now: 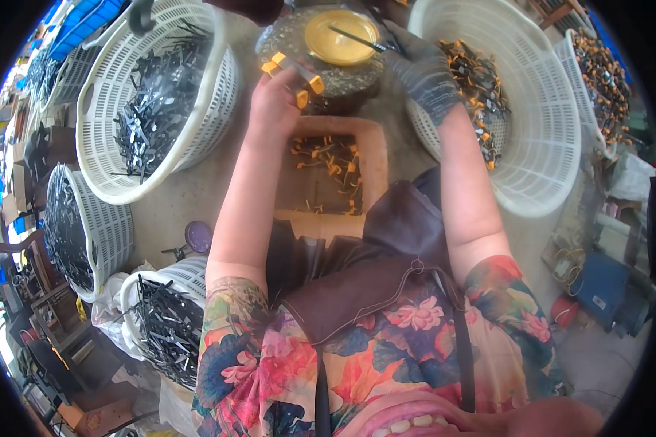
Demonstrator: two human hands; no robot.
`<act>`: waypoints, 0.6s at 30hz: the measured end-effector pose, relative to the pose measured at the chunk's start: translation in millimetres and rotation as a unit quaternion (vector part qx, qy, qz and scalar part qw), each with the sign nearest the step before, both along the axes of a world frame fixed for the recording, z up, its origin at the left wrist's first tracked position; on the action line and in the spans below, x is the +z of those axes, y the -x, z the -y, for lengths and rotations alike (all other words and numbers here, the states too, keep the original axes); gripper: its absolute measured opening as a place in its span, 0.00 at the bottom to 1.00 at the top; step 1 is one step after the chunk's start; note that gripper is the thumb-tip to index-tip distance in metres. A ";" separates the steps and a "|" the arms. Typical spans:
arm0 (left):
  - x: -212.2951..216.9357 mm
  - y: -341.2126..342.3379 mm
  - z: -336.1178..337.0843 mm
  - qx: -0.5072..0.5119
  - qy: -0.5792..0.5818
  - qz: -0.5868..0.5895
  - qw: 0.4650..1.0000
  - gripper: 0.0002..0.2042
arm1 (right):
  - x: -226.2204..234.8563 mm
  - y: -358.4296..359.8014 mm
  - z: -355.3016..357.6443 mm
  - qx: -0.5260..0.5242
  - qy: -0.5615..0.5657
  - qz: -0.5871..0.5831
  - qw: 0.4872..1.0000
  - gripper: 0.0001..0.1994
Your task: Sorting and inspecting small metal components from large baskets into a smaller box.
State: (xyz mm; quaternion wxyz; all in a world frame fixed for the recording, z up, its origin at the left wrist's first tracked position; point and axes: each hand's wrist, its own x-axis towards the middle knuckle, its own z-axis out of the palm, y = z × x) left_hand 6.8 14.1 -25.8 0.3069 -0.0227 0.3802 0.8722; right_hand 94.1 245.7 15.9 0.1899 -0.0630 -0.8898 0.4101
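My bare left hand [271,105] is closed around small orange-yellow block-shaped pieces [314,84], some of which stick out past the fingers. My right hand [423,76], in a dark grey glove, closes on a thin dark strip [357,38]. Its far end lies over a round yellow dish [322,36], and I cannot tell whether it touches. That dish rests on a round, speckled, stone-like stand [364,79]. Below the hands, between my forearms, is an open tan box [374,156] with orange-tipped dark pieces [328,156] scattered in it.
A white basket [229,87] of dark metal strips stands at left; another white basket [536,124] at right holds orange-tipped pieces. Two more baskets of dark strips [69,226] stand at lower left. Another basket of orange-tipped pieces [601,80] is at far right, above a blue machine [601,284].
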 end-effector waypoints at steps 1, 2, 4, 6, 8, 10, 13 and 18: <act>2.6 -1.5 -1.8 0.000 0.000 0.003 1.000 0.12 | -0.4 -1.7 0.5 0.000 0.000 0.003 1.000 0.25; 3.2 -2.6 -0.3 0.015 0.014 -0.005 1.000 0.12 | 10.6 -2.1 12.5 -0.015 0.070 0.007 0.997 0.25; 3.4 -4.0 -0.4 0.026 0.026 -0.011 0.999 0.13 | 14.9 -3.1 17.1 -0.035 0.138 0.014 0.990 0.24; 2.6 -1.8 -2.0 0.022 0.023 -0.009 0.999 0.12 | 7.7 1.0 11.9 -0.005 0.179 -0.026 0.984 0.23; 0.9 -0.2 -5.1 0.019 0.027 -0.024 0.999 0.12 | 2.0 6.0 10.4 -0.001 0.204 -0.025 0.979 0.23; -1.6 -0.9 -8.5 0.016 0.032 -0.039 0.999 0.12 | -3.3 11.9 13.4 -0.026 0.172 -0.014 0.985 0.20; -3.8 -5.4 -15.3 0.044 0.070 -0.045 0.996 0.12 | 16.8 7.5 33.8 -0.062 0.021 0.019 0.998 0.17; -9.4 -7.8 -27.3 0.033 0.078 -0.080 0.993 0.13 | -4.2 3.2 20.4 -0.020 0.132 0.013 0.991 0.16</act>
